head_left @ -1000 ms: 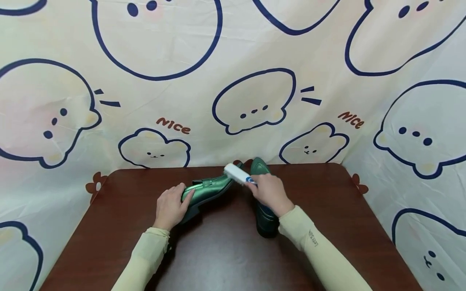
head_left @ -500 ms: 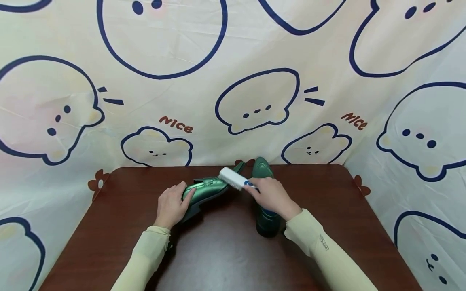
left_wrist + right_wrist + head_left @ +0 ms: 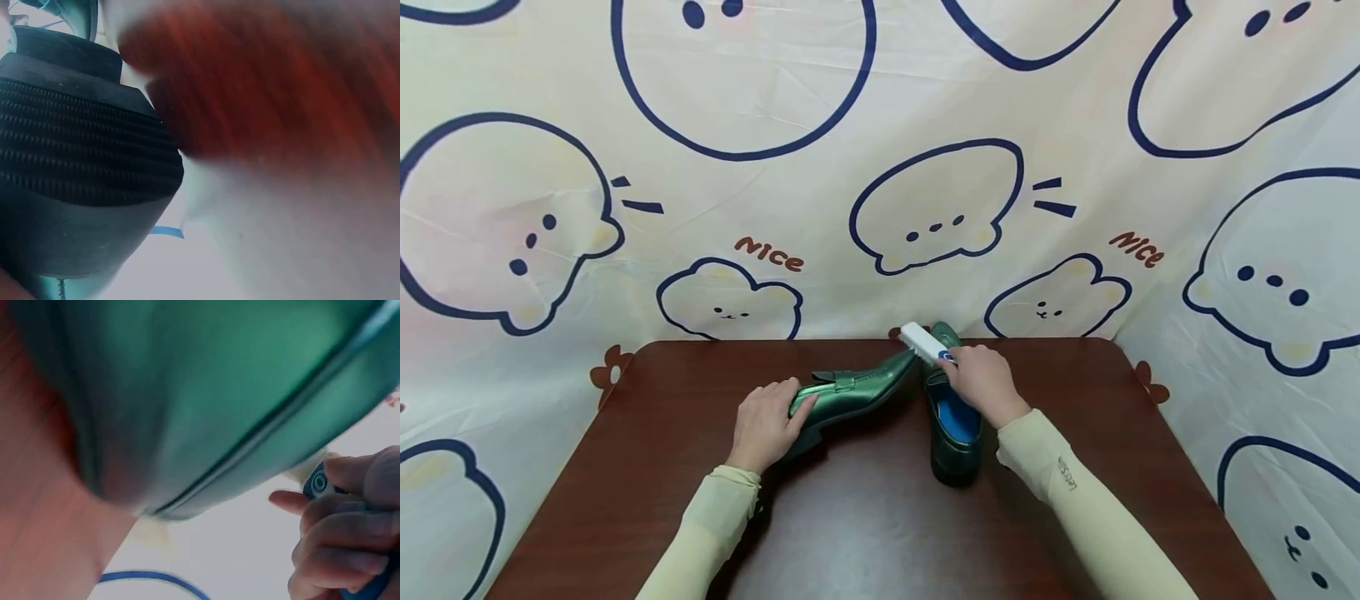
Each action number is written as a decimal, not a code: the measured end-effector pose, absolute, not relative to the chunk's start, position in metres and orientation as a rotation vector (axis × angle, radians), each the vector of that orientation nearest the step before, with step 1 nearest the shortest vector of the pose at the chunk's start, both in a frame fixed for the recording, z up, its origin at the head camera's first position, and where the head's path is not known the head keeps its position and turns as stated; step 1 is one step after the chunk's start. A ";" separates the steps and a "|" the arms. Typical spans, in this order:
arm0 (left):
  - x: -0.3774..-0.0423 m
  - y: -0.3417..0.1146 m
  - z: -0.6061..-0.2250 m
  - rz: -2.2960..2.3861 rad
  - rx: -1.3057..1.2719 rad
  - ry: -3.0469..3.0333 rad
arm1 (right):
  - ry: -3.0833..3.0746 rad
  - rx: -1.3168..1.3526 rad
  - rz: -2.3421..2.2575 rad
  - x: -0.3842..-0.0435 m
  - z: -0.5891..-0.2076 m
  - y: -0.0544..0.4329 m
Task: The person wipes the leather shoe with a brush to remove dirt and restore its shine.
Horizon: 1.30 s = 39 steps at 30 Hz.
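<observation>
table (image 3: 865, 533): dark brown, glossy, rounded far corners, lower frame. backdrop (image 3: 820, 200): cream, navy cartoon outlines, upper frame. left hand (image 3: 767, 423): gripping green shoe (image 3: 857, 395), centre. right hand (image 3: 988, 385): gripping white brush (image 3: 922, 340). second shoe (image 3: 957, 417): blue-lined, right of centre.

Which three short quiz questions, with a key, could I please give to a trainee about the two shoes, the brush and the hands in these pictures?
1. Which hand holds the brush?

2. True or false: the left hand holds a green shoe by its toe.

3. What colour shows inside the other shoe?
a) red
b) blue
c) white

Key:
1. The right hand.
2. False; it grips the shoe near the heel end.
3. b) blue.
</observation>
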<state>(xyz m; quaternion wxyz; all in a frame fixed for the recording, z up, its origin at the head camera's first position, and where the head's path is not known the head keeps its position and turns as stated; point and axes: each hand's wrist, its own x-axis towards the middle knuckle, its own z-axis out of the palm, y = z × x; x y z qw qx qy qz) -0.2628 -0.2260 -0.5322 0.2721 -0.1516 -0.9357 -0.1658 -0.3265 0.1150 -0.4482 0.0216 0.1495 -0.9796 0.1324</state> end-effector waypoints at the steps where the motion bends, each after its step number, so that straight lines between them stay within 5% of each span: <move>1: -0.263 -0.226 -0.532 -0.446 -0.407 -2.519 | -3.033 0.483 0.428 -0.324 -0.448 0.114; 9: -0.265 -0.224 -0.531 -0.467 -0.384 -2.523 | -3.031 0.842 0.583 -0.293 -0.441 0.095; 19: -0.266 -0.220 -0.532 -0.427 -0.438 -2.539 | -3.050 0.442 0.431 -0.319 -0.447 0.123; 24: -0.258 -0.221 -0.530 -0.418 -0.378 -2.551 | -3.037 0.474 0.435 -0.318 -0.446 0.117; 39: -0.254 -0.229 -0.525 -0.048 -0.747 -2.356 | -2.984 0.695 0.643 -0.249 -0.466 0.051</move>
